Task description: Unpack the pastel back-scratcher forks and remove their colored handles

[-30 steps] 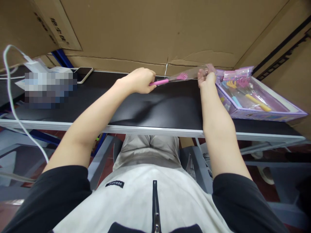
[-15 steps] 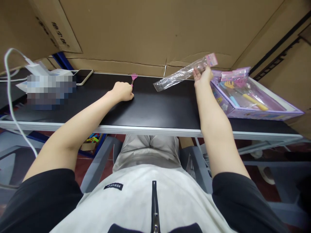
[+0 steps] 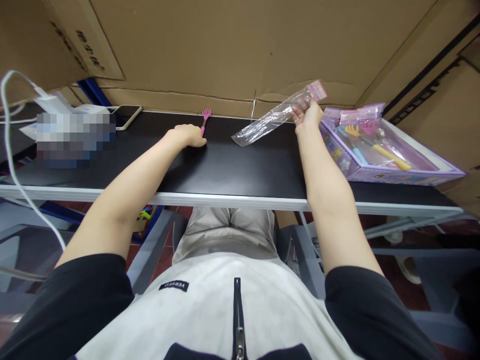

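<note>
My left hand (image 3: 187,135) rests on the black table (image 3: 240,167) with its fingers closed round the handle of a small pink toy fork (image 3: 204,119), whose head points toward the cardboard wall. My right hand (image 3: 308,116) is raised above the table and pinches the top end of an empty clear plastic sleeve (image 3: 273,116) with a pink header. The sleeve hangs slanting down to the left, its lower end near the table.
A purple tray box (image 3: 397,172) with several coloured toy utensils in bags sits at the right. A phone (image 3: 125,116), a white charger and cable (image 3: 11,145) lie at the left. Cardboard (image 3: 232,45) walls the back. My lap is under the table edge.
The pink fork came out of the sleeve. My left hand carried it left and laid it on the table. My right hand lifted the empty sleeve and shifted slightly left.
</note>
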A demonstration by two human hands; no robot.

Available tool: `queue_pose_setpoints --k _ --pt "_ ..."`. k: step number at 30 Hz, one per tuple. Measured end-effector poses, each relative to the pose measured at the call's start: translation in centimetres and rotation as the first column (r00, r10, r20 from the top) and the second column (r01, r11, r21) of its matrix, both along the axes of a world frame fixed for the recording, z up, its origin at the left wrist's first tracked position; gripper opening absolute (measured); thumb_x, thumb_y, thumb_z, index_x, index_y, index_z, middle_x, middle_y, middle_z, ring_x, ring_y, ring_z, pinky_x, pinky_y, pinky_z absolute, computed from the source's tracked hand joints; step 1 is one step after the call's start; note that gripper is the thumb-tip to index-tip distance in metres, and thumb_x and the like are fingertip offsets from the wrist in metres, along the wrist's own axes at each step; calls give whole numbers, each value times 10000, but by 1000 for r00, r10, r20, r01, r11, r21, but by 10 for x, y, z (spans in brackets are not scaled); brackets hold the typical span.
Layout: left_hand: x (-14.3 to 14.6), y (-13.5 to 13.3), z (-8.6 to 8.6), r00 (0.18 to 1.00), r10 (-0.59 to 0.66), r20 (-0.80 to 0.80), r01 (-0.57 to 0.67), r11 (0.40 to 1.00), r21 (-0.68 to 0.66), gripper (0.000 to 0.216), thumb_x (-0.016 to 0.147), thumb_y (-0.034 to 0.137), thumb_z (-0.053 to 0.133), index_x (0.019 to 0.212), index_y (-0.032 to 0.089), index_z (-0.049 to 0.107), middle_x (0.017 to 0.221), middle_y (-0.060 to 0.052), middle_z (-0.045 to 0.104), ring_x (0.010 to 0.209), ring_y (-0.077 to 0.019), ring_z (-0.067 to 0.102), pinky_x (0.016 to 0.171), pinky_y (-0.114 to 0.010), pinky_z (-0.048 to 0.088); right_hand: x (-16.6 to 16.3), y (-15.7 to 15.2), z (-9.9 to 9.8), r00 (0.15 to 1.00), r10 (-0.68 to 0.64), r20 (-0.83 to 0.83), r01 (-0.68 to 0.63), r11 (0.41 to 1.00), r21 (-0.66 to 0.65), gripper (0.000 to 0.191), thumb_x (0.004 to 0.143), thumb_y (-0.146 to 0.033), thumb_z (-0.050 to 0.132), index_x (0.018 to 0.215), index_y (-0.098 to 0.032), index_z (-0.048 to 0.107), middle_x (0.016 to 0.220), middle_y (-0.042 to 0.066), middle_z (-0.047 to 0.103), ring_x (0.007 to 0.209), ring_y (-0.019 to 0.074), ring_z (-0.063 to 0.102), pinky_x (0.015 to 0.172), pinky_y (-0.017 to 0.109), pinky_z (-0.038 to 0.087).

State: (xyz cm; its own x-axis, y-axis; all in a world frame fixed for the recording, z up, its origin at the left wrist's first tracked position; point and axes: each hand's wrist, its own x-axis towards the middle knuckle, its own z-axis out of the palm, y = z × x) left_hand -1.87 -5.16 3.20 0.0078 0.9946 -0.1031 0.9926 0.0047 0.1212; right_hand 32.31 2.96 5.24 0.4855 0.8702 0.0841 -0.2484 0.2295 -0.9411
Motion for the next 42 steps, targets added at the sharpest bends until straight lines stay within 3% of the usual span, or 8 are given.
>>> queue_pose_setpoints --k 3,7,10,12,22,29,37,42 --pt "0 -6 10 996 72 -46 -76 992 -101 459 838 581 714 939 147 822 685 -143 694 852 -392 777 864 -400 562 1 4 -2 1000 4 -29 -4 1000 -4 235 1140 -343 379 1067 -234 573 1120 56 733 811 127 711 718 267 608" --pt "-5 -11 16 999 34 22 -32 994 -106 520 873 675 642 775 183 782 614 -115 652 727 -335 741 774 -356 536 0 8 -4 998 32 61 -32 999 -5 245 1123 -401 418 1076 -231 588 1148 69 743 832 134 731 724 282 625" --pt "-9 -11 16 998 11 58 -4 994 -109 528 876 685 616 748 195 764 645 -117 676 719 -312 731 744 -338 528 1 11 -6 961 108 256 -117 993 23 333 1001 -591 595 1064 -269 651 1062 74 749 879 224 769 677 358 650" --pt "-10 -11 17 997 3 75 6 992 -123 528 881 682 596 747 199 761 680 -122 699 728 -304 730 735 -332 530 1 10 -6 955 116 273 -126 992 19 375 958 -633 622 1098 -289 674 1043 78 751 884 249 774 640 377 658" --pt "-10 -16 22 997 -13 74 22 992 -125 526 899 683 565 762 210 748 698 -110 715 787 -307 744 788 -338 554 -6 10 -7 989 54 138 -53 998 -16 436 953 -677 613 1172 -307 690 1027 64 748 787 215 753 576 344 644" --pt "-13 -9 16 991 7 132 8 994 -109 492 879 677 594 678 248 728 646 -109 702 820 -329 769 819 -352 570 -5 7 -9 946 90 312 -108 993 42 389 919 -620 713 986 -239 674 1000 95 722 815 212 744 651 335 623" --pt "-19 -6 13 998 -61 21 62 997 -41 553 965 670 480 849 224 786 687 -115 724 897 -339 777 857 -348 561 -2 15 -11 955 73 286 -79 997 8 342 976 -586 633 958 -246 659 988 64 733 754 174 708 596 281 573" --pt "-12 -18 17 996 -54 68 38 976 214 517 1044 549 520 1258 127 728 1175 -176 777 1238 -379 692 1059 -402 505 -17 6 -6 963 104 247 -85 993 -86 214 1002 -432 633 918 -236 650 857 35 712 628 129 625 580 261 548"
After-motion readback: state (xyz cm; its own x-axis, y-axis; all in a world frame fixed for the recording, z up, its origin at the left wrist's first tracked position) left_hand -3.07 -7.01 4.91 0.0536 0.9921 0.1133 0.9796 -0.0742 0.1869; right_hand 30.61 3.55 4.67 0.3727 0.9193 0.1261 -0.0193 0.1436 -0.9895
